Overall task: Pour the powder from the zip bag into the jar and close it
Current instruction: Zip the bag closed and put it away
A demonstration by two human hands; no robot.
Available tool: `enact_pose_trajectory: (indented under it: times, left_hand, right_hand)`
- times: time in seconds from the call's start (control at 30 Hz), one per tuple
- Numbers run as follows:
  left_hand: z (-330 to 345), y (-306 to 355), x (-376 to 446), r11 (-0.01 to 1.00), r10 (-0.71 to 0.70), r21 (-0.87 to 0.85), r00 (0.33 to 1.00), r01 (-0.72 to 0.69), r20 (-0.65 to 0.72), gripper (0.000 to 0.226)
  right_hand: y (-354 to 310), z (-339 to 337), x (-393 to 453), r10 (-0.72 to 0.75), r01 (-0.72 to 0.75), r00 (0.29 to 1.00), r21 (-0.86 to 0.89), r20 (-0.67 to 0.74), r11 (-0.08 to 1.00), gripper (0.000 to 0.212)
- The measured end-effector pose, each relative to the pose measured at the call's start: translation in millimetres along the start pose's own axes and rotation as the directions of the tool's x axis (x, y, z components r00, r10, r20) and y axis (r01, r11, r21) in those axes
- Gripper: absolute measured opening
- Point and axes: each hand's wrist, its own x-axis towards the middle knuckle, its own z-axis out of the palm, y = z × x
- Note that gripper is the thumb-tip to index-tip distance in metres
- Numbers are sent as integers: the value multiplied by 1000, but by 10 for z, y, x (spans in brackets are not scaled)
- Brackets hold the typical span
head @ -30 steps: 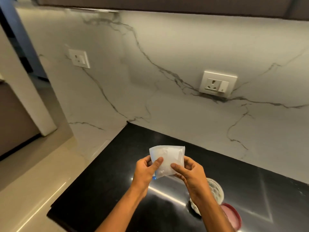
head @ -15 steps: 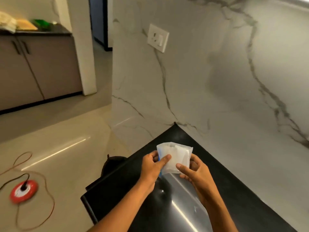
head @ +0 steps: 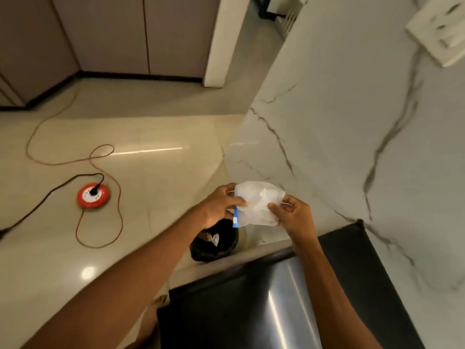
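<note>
We pinch the zip bag (head: 259, 204) with left hand (head: 221, 206) and right hand (head: 293, 214), above the bin (head: 214, 244), likely discarding it

A glossy cream floor (head: 141, 137) is seen, on which a red round socket reel (head: 93, 195) with looping cords lies at nine o'clock, a black bin (head: 214, 245) at centre, and a black counter (head: 251, 311) at five o'clock.
</note>
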Motion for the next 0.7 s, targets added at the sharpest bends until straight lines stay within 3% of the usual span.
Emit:
enact_pose_trajectory:
  times: [0.1,0.27,0.43,0.7]
  left_hand:
    - [-396,-134,356,995,-79,-60,995,76,-60,47]
    - [-786,-643,953,984,-172,-94,941,151,-293,38]
    - [-953,-1351,1590,952,-293,-201,874,230,-388,32]
    - [-1244,-2353,2302,928,-371,-160,783,337,-500,31]
  right_hand:
    - [147,361,610,65,-60,997,-115,40,992,19]
    - [665,844,1476,235,-193,968,-348,84,918,13]
    - [1396,1243,2082,421,-380,907,-447,-7,810,40]
    - [2341,1735,2637,497,-418,867,-584,-29,695,37]
